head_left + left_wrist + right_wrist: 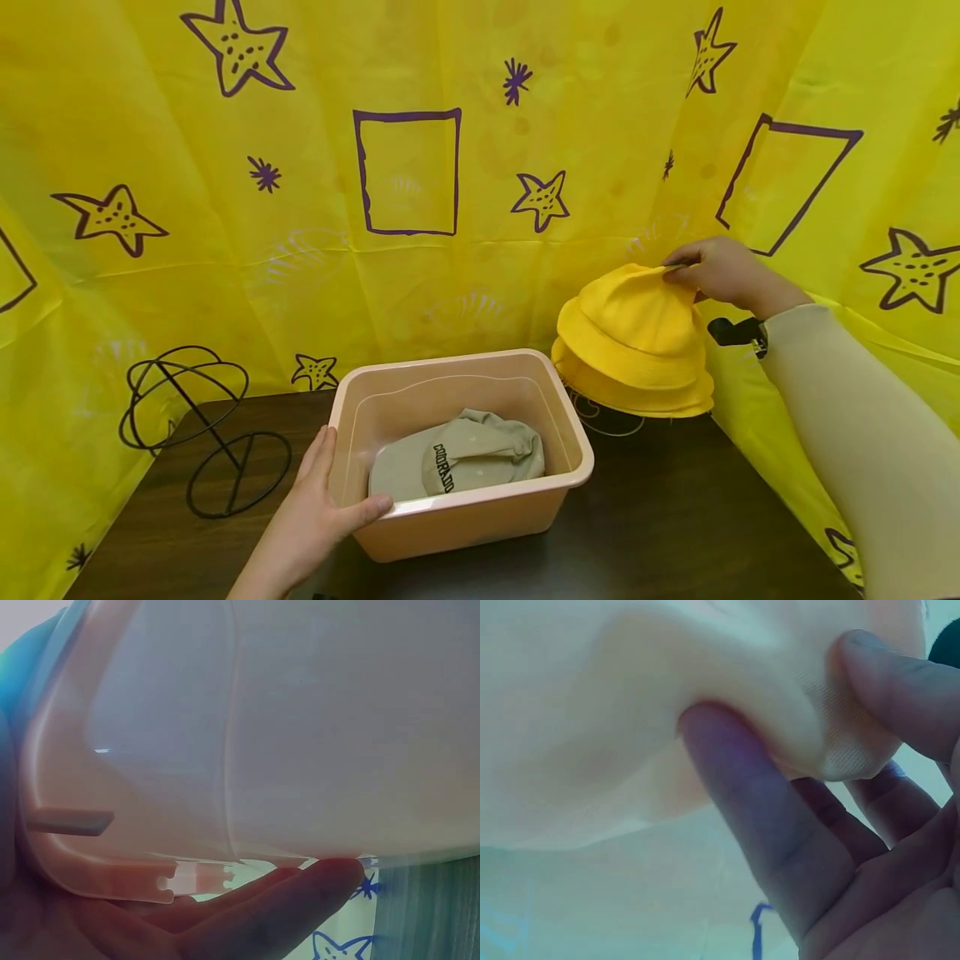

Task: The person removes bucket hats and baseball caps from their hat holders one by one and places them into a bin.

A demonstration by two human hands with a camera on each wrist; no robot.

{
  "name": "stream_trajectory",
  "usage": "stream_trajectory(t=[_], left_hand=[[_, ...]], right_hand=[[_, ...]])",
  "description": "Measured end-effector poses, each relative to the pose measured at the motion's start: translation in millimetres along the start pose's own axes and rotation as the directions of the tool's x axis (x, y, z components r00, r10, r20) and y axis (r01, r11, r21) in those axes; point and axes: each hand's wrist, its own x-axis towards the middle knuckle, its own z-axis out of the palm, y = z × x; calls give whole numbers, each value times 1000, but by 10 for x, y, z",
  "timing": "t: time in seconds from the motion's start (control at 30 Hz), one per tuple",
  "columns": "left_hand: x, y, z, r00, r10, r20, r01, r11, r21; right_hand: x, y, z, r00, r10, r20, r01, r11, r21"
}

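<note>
My right hand [723, 271] pinches the crown of a yellow bucket hat [626, 308], thumb and fingers bunching the cloth. A second yellow brim [637, 387] shows directly under the first. In the right wrist view the fingertips dig into the hat's fabric [615, 712], pale in that light. My left hand [318, 500] grips the near left corner of a pinkish-beige plastic bin [457, 529], thumb over the front rim and fingers along the left side. The left wrist view has the fingers [285, 907] against the bin's outer wall [315, 735]. Inside the bin lies a grey-green cap [480, 450] lettered COLORADO.
On the left of the dark wooden table [675, 517] stands a black wire hat stand [225, 442]. Beneath the yellow brims, light wire loops [611, 429] show partly. A yellow curtain [450, 283] with purple drawings hangs close behind and along both sides.
</note>
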Motion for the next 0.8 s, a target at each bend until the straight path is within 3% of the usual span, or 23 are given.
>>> stream_trajectory(t=[0.13,0.4,0.57,0.8], left_hand=[[0,-6,-4,1000,-9,11,9,1000,-2],[-4,-3,-2,1000,3,5,-3,1000,-8],[-10,5,-1,1000,2,3,-2,1000,-4],[-14,16,-7,1000,-5,6,5,1000,-10]], right_hand=[[-70,79,-122,997,56,-46,-51,993,111],[-186,158,-370,985,139,-105,-95,934,345],[-242,84,-570,976,163,-147,-89,904,417],[-230,-117,-803,969,205,-137,-104,844,527]])
